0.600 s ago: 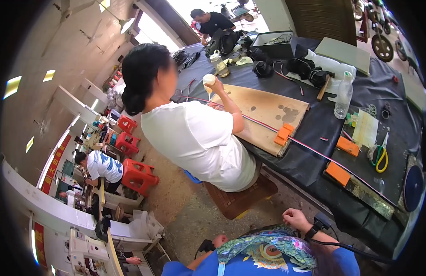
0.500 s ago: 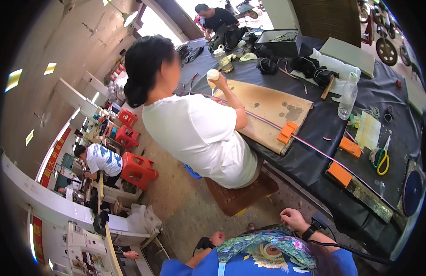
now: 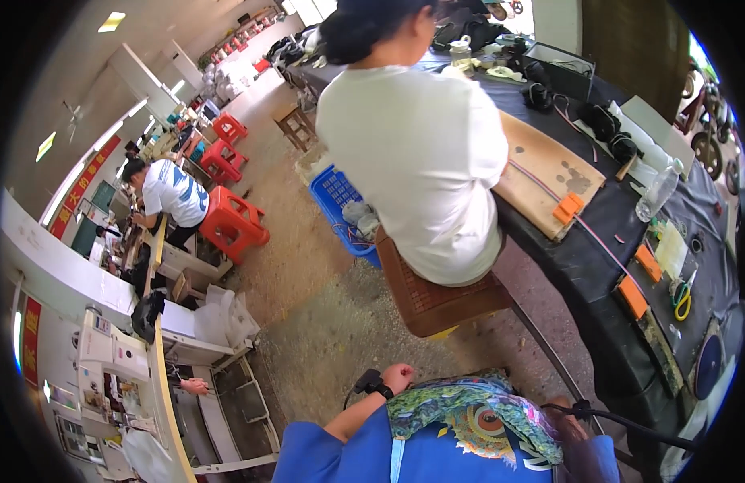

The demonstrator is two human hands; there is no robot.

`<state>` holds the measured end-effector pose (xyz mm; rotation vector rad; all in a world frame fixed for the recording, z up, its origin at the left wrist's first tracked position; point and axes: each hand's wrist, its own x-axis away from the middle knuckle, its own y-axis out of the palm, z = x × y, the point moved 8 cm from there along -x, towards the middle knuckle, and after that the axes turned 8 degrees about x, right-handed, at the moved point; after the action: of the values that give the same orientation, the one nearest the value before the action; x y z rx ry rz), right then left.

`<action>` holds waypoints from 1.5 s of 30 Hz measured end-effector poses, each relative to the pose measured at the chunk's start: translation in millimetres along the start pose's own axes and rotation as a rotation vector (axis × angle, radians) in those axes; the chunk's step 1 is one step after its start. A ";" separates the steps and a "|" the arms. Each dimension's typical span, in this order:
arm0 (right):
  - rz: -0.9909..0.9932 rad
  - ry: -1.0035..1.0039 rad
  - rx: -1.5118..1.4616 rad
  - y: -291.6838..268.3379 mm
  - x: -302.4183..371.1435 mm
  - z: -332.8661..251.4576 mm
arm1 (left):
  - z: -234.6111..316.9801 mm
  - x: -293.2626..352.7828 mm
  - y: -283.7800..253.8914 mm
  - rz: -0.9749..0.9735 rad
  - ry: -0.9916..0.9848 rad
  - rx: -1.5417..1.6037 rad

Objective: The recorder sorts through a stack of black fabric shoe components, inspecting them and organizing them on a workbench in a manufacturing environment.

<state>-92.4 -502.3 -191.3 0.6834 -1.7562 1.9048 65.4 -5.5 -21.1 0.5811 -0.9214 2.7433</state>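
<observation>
In front of my blue shirt, my left hand (image 3: 399, 376) is held with its fingers curled in; nothing shows in it. A black device is strapped at that wrist. My right hand (image 3: 559, 409) hangs low at my right side, shadowed, its fingers hard to make out, with a black cable beside it. Between my hands lies a colourful patterned cloth (image 3: 437, 398) over my front. Ahead, a co-worker in a white shirt (image 3: 413, 153) sits on a brown stool (image 3: 437, 310) at the black-covered table (image 3: 566, 282), hands hidden from me.
On the table, a striped cord (image 3: 602, 237) runs past orange blocks (image 3: 567, 209) over a brown board (image 3: 542, 177), near yellow-handled scissors (image 3: 683, 299) and a clear bottle (image 3: 659, 191). A blue basket (image 3: 331, 197) and red stools (image 3: 231, 221) stand on the floor. Another person's hand (image 3: 195, 386) shows at left.
My view has swung left, so the table and co-worker sit farther right. My right hand has dropped from in front of me to my side. My left hand reaches a bit farther forward.
</observation>
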 end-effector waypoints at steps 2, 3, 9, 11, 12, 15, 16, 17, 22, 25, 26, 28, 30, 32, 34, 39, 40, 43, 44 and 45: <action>-0.094 -0.041 0.017 21.8 1.3 -3.1 | -42.6 14.8 -22.7 0.032 -0.067 0.047; -0.090 -0.038 0.013 0.7 7.0 -23.5 | -62.0 15.3 -37.0 0.062 -0.121 0.050; 0.004 -0.064 -0.171 -63.7 -23.0 -111.9 | -206.3 67.9 -98.1 0.117 -0.401 0.186; 0.047 -0.009 -0.562 -185.8 -7.9 -222.2 | -223.3 76.1 -120.3 0.212 -0.545 0.248; 0.176 -0.188 -0.549 -205.2 -17.9 -255.9 | -236.9 81.3 -129.0 0.215 -0.565 0.233; 0.091 -0.429 -0.493 -242.4 -40.1 -342.3 | -275.4 92.6 -149.5 0.300 -0.537 0.106; 0.048 -0.482 -0.465 -254.3 -45.9 -365.0 | -280.3 99.1 -152.0 0.316 -0.605 0.192; 0.006 -0.535 -0.436 -260.4 -48.7 -382.6 | -287.9 103.6 -149.4 0.320 -0.622 0.210; -0.035 -0.450 -0.329 -275.0 -98.9 -412.1 | -315.7 100.1 -139.1 0.345 -0.652 0.422; -0.170 -0.386 -0.204 -269.0 -134.0 -425.5 | -378.4 106.8 -128.6 0.319 -0.679 0.669; -0.174 -0.389 -0.211 -263.7 -152.4 -425.9 | -379.6 106.8 -138.3 0.331 -0.742 0.732; -0.063 -0.440 -0.084 -251.4 -196.3 -433.7 | -376.8 96.7 -172.0 0.192 -0.764 1.040; -0.091 -0.453 -0.123 -263.9 -226.8 -455.6 | -378.7 81.6 -231.2 0.256 -0.750 0.942; -0.107 -0.410 -0.169 -284.0 -253.3 -486.0 | -378.5 66.1 -291.3 0.350 -0.710 0.803; 0.015 -0.475 -0.253 -324.1 -275.3 -527.9 | -367.3 34.3 -336.9 0.430 -0.661 0.689; 0.004 -0.521 -0.461 -419.3 -290.4 -609.0 | -305.1 -58.2 -433.7 0.678 -0.576 0.687; -0.014 -0.506 -0.511 -431.8 -291.5 -618.5 | -288.7 -81.7 -441.0 0.605 -0.540 0.718; -0.084 -0.452 -0.604 -432.2 -299.3 -632.2 | -270.1 -141.7 -444.4 0.378 -0.447 0.821; -0.070 -0.420 -0.578 -431.3 -303.7 -632.3 | -270.2 -155.2 -449.1 0.324 -0.452 0.834; -0.053 -0.372 -0.552 -427.4 -307.6 -625.0 | -264.3 -171.3 -453.5 0.254 -0.454 0.847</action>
<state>383.8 155.2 -97.2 0.8893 -2.3268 1.2106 275.0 504.8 -42.3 1.3298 0.2075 3.2274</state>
